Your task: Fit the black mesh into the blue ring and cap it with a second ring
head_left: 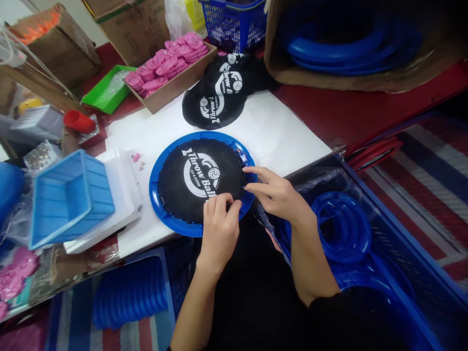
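A blue plastic ring point(155, 195) lies on the white table board, with a round black mesh point(175, 175) spread inside it. White lettering on the mesh reads "Throw Ball". My left hand point(221, 226) is closed at the near edge of the mesh, its fingertips pinching there beside the ring. At the right edge, my right hand point(280, 195) has its fingers apart, and two fingertips touch the mesh border and the rim. Small pegs show around the ring where the mesh meets it. Beyond the ring lies a pile of printed black meshes point(208, 105).
A light blue bin point(98, 185) stands at left, near a green tray point(106, 100) and a carton of pink pieces point(168, 66). Blue rings fill a cardboard box point(329, 83) at upper right. A crate point(395, 234) with blue rings sits below the table's right edge.
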`<state>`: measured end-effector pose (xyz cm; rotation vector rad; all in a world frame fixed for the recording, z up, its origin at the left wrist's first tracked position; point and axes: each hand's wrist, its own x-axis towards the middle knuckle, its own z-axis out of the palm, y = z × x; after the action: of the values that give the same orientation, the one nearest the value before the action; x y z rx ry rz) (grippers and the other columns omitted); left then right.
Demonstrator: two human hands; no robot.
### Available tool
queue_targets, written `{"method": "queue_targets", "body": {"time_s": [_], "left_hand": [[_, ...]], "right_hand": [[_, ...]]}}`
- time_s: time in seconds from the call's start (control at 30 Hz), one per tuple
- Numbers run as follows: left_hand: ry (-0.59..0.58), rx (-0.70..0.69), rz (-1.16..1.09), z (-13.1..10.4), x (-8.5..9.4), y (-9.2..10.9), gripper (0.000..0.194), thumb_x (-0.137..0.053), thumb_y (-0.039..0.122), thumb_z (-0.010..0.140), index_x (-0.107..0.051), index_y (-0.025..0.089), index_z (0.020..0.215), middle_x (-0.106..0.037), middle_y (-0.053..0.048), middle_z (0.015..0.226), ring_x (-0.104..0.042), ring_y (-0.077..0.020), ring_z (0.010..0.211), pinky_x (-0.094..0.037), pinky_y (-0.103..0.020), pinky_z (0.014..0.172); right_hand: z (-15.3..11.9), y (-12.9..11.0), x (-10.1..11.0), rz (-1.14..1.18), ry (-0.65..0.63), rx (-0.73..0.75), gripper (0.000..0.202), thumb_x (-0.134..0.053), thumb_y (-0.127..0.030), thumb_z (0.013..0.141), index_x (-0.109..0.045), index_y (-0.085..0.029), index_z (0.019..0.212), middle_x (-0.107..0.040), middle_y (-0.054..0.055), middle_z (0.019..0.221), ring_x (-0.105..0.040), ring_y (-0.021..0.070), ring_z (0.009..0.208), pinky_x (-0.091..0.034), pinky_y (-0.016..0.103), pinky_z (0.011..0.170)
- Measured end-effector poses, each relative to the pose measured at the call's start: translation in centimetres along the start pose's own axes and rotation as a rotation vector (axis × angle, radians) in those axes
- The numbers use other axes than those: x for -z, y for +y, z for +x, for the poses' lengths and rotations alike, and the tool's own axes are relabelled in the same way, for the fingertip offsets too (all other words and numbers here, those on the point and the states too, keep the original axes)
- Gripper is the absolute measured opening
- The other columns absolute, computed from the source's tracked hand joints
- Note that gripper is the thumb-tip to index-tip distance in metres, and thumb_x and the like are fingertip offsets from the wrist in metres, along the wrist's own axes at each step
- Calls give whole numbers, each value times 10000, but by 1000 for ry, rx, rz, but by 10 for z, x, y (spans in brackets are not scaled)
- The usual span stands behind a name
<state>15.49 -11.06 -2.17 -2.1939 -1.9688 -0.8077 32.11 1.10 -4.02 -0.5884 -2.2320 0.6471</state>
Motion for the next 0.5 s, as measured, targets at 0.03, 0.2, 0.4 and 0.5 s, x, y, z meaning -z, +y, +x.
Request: {"method": "queue_targets", "body": {"time_s": [0.03,0.2,0.4,0.5], "left_hand": [[-15,-7,0,1,2,-1,185,-573,40,982,-683,133,1099,-645,-117,1073,-546,-262,980,-457,-402,840],[-145,-123,50,7,12,-5,182,-568,41,983,-675,113,1113,-671,-114,1186,-571,-273,1035,-468,-420,866],[-207,-193,155,8,18,-7,190,-542,65,1002,-687,99,1119,-676,-125,1201,-582,-288,1028,-485,-429,848],[-195,-211,185,3,19,-5,233,-521,69,1010,-685,87,1174,-678,-151,1227,-587,-298,1054,-495,-440,874]], "right_hand": [[1,-1,1,-10,-15,-8,272,-500,-98,1014,-753,-192,1048,-604,167,1440,-655,283,1260,-629,478,981],[3,-10,7,-94,-84,-33,278,-484,-104,1019,-753,-160,1065,-564,201,1462,-562,319,1381,-554,541,1115],[4,-17,15,-86,-44,-57,238,-525,-131,1018,-736,-182,1114,-617,170,1396,-578,304,1345,-541,544,1119],[6,-17,15,-65,75,-106,261,-535,-137,1017,-722,-220,1178,-665,136,1320,-631,285,1255,-567,532,1069]]}}
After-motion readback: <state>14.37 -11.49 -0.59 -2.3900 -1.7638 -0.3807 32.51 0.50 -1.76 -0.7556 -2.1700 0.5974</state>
